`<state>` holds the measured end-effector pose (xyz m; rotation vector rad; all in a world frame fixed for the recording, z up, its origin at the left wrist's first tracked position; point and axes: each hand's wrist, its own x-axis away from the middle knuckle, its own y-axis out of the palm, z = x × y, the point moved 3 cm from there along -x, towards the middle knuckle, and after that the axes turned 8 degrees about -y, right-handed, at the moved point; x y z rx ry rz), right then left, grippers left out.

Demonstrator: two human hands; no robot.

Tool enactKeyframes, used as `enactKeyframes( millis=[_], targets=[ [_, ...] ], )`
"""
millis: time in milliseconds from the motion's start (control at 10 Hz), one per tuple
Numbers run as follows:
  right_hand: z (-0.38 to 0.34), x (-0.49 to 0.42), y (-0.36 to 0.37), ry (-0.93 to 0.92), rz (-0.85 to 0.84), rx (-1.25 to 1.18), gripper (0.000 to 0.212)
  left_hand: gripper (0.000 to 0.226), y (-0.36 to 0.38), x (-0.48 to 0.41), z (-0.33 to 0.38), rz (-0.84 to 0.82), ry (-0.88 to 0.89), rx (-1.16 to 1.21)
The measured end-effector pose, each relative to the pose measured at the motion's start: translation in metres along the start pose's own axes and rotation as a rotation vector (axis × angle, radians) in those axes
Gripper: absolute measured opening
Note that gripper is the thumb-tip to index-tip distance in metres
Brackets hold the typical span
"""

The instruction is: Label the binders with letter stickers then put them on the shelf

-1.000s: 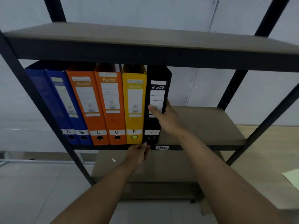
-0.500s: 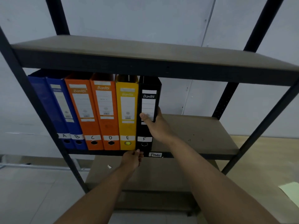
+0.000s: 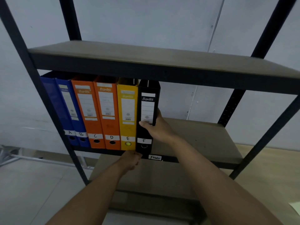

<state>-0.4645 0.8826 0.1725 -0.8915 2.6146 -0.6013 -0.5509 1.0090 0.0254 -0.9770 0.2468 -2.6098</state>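
Six binders stand upright in a row at the left end of the middle shelf (image 3: 203, 140) of a dark metal rack, spines facing out. Each one touches the next and carries a white letter sticker low on its spine.

- **Binders A to E:** At the far left is the blue binder A (image 3: 53, 108), then the blue binder B (image 3: 69, 111). The orange binder C (image 3: 86, 114), the orange binder D (image 3: 107, 117) and the yellow binder E (image 3: 128, 120) follow.
- **Left grip:** The left grip (image 3: 130, 160) is raised to the shelf's front rail, just under the meeting of the yellow and black spines. Its fingers are curled against the rail. I cannot tell whether it holds anything or only presses there.
- **Black binder F:** The black binder F (image 3: 146, 109) is last in the row, flush beside the yellow one, with its base on the shelf.
- **Right grip:** The right grip (image 3: 158, 129) clasps the black binder at mid-height, with the thumb laid across the spine's white label and the fingers wrapped round the binder's right side.
- **Further right:** A small white tag reading "Folder" (image 3: 155, 158) is stuck on the front rail below the black binder. The rest of the shelf board runs bare to the rack's post.

The upper shelf (image 3: 146, 59) spans the rack above the binders.
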Motion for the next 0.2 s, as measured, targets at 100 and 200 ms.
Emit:
enactKeyframes(
  millis=[100,200],
  targets=[
    [0.001,0.000,-0.009,-0.026,0.019,0.108,0.101,0.015,0.000,0.015,0.007,-0.042,0.030,-0.076],
    [0.000,0.002,-0.021,-0.027,0.058,0.277,0.116,0.026,0.000,0.029,0.012,-0.043,0.073,-0.216]
  ],
)
